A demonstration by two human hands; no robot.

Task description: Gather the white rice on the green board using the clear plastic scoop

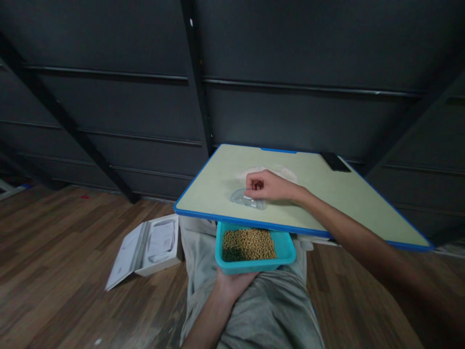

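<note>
My right hand is over the board with its fingers curled closed on a clear plastic protractor. The protractor is at the board's surface, partly covered by the fingers. A small white patch shows by the fingertips; I cannot tell what it is. Just behind the hand, a pale powdery patch is spread on the board. Below the board's near edge, my left hand grips a teal plastic tray from underneath, its fingers mostly hidden. Round tan beans lie in the tray, with a darker green patch at the left.
The pale tabletop has a blue rim and stands over my lap. A black phone-like slab rests at its far right. An opened white box is on the wooden floor at left. A dark panelled wall rises behind.
</note>
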